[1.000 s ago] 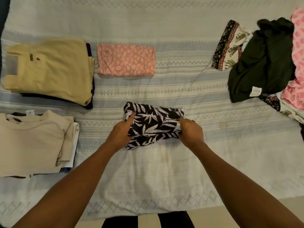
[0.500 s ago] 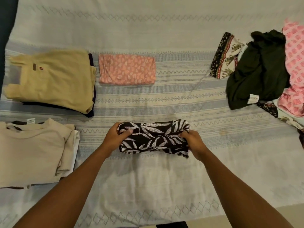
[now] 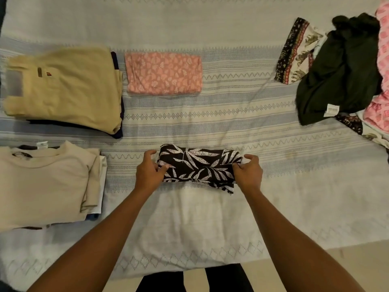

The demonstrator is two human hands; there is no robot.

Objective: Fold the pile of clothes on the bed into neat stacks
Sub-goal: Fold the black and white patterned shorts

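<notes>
Fingers (image 3: 149,153) curled, left hand (image 3: 147,173), right hand (image 3: 248,174) pinching leaf-print garment (image 3: 197,167); on bed (image 3: 210,220)

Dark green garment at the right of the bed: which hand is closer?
Right. The right hand pinches the right end of the black leaf-print cloth, nearer the camera and left of the dark green garment; the left hand grips the cloth's other end, farther off.

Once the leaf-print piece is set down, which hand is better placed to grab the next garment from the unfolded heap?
Probably the right hand: the unfolded heap lies on its side, while the left hand pinches the other end of the leaf-print piece, nearer the folded stacks.
</notes>
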